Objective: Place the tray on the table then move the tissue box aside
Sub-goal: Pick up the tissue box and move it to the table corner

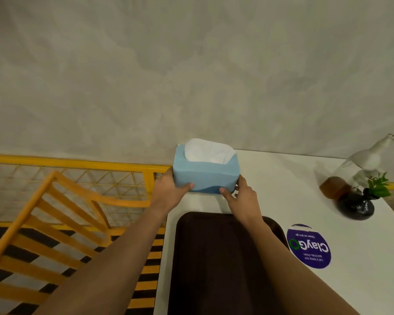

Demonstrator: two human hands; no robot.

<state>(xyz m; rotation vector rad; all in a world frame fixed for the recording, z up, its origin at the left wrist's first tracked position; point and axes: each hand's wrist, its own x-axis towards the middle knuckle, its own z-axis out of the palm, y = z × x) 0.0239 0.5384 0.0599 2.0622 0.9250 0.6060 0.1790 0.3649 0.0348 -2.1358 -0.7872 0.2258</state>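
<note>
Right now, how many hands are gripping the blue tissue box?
2. The left hand clasps the left end of the tissue box; the right hand holds its right end, just beyond the dark tray.

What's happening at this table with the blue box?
A person is holding a blue tissue box with both hands, the left hand on its left end and the right hand on its right end, at the far left corner of the white table. A dark brown tray already lies on the table just in front of them. A purple round sticker and a small black vase sit to the right.
</note>
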